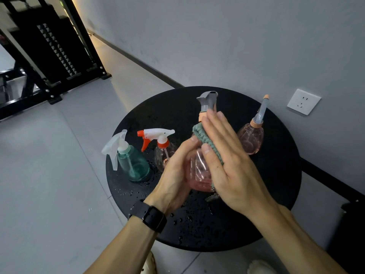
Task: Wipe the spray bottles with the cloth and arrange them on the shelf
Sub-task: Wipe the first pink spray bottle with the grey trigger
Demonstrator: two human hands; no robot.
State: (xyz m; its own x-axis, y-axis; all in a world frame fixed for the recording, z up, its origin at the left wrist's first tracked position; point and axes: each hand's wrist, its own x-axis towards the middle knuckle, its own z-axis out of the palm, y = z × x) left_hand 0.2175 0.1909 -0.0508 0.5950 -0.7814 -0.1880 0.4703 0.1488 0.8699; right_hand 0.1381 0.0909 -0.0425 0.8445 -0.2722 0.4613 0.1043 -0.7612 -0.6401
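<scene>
Your left hand (173, 173) (a black watch (152, 215) on its wrist) gripped the pink bottle (197, 173) above the wet black tabletop (197, 224), fingers curled around its side. Your right hand (231, 165) pressed the green cloth (205, 139) against it with straight fingers. Beyond stood a teal bottle (134, 165), a clear red-triggered bottle (162, 153) and a second pink bottle (250, 137).

Two bare forearms, one with a watch

The left hand (173, 175) has a black smartwatch (153, 216) at its wrist, with a dark rectangular face and a matte black strap. The right hand (233, 167) wears nothing. No sleeves show on either forearm. Light-coloured shoes (260, 266) show at the bottom edge.
</scene>
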